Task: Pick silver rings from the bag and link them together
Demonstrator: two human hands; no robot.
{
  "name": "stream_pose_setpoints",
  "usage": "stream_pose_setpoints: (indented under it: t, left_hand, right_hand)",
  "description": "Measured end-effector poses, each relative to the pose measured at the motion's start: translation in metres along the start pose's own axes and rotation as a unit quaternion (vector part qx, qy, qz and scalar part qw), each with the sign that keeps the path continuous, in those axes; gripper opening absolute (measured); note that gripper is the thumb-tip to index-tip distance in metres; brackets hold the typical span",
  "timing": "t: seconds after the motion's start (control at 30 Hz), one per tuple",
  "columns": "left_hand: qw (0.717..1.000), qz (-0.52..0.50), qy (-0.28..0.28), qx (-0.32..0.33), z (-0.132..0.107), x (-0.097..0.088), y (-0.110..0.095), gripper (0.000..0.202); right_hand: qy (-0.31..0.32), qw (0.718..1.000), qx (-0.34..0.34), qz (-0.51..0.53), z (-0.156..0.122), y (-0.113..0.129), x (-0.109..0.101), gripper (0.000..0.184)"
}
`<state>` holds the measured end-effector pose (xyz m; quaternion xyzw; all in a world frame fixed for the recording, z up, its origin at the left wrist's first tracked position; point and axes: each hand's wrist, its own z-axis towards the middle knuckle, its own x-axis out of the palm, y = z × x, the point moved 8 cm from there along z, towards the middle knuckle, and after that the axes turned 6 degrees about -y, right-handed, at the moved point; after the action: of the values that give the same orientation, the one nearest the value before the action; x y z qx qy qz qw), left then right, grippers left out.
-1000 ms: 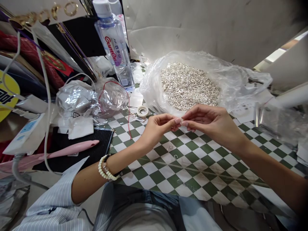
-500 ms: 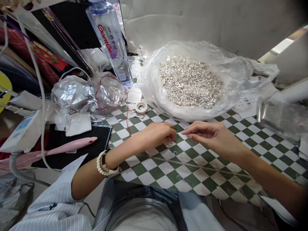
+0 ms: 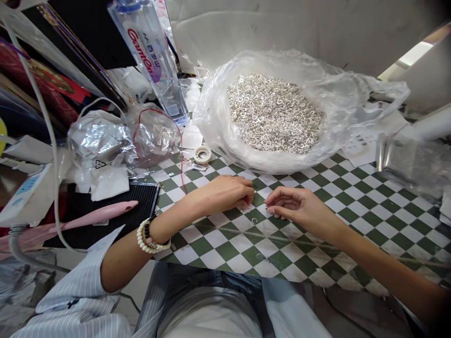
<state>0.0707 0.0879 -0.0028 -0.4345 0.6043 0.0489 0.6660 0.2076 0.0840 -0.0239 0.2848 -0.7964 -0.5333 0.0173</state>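
My left hand (image 3: 230, 193) rests low over the checkered table, its fingers curled down and closed near small shiny bits I cannot make out clearly. Facing it, my right hand (image 3: 294, 204) is closed in a pinch, with a tiny shiny speck at the fingertips, too small to name. Between the two hands a small silver ring-like piece (image 3: 254, 221) lies on the tabletop. Just beyond them sits an open clear plastic bag (image 3: 214, 126), filled with a heap of small silver metal pieces (image 3: 275, 112), many of them curved or ring-shaped.
Left of the bag stand a water bottle (image 3: 151, 61) and a white ring-shaped roll (image 3: 202, 155). Crumpled plastic packaging (image 3: 102, 136), a red cord (image 3: 182, 164), a pink long-handled object (image 3: 102, 213) and a power strip (image 3: 26, 195) crowd the left. Clear plastic packets (image 3: 408, 159) lie right.
My right hand has dropped slightly and turned, its fingertips now pinched together lower down. The left hand stays nearly in place, while the whole view has shifted a little.
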Motion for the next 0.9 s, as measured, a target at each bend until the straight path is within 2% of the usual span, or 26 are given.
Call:
stream_pose_setpoints:
  t: [0.13, 0.23, 0.3, 0.37, 0.47, 0.53, 0.6, 0.7, 0.8, 0.9]
  left_hand:
    - [0.997, 0.072, -0.026, 0.016, 0.001, 0.005, -0.004, 0.018]
    - [0.997, 0.076, -0.021, 0.022, -0.001, 0.008, -0.003, 0.015]
    - [0.999, 0.027, -0.017, 0.022, -0.001, 0.007, 0.001, 0.013]
    - [0.997, -0.068, -0.007, 0.027, -0.002, 0.004, 0.007, 0.014]
    - [0.975, -0.217, 0.034, 0.039, -0.002, 0.001, 0.012, 0.016]
    - [0.96, -0.272, 0.061, 0.04, -0.001, 0.001, 0.014, 0.015]
    - [0.95, -0.302, 0.073, 0.039, -0.001, 0.0, 0.016, 0.014]
    - [0.939, -0.334, 0.078, 0.036, -0.001, 0.001, 0.018, 0.013]
    - [0.938, -0.333, 0.085, 0.033, -0.001, 0.003, 0.019, 0.014]
    - [0.941, -0.323, 0.091, 0.035, -0.001, 0.004, 0.018, 0.016]
  right_hand:
    - [-0.017, 1.0, -0.004, 0.01, 0.001, -0.002, 0.0, 0.035]
    - [-0.019, 1.0, -0.004, 0.01, 0.002, -0.004, 0.0, 0.038]
    - [-0.022, 1.0, -0.008, 0.005, 0.001, -0.006, 0.0, 0.038]
    - [-0.026, 0.999, -0.021, -0.015, 0.0, -0.005, 0.0, 0.037]
    - [-0.062, 0.99, -0.079, -0.099, -0.004, 0.004, -0.003, 0.031]
    - [-0.096, 0.977, -0.121, -0.144, -0.008, 0.011, -0.005, 0.026]
    - [-0.106, 0.972, -0.141, -0.156, -0.01, 0.015, -0.004, 0.022]
    - [-0.083, 0.975, -0.143, -0.146, -0.011, 0.015, 0.0, 0.024]
    - [-0.063, 0.975, -0.147, -0.154, -0.011, 0.016, 0.003, 0.026]
    - [-0.026, 0.967, -0.171, -0.19, -0.011, 0.019, 0.011, 0.017]
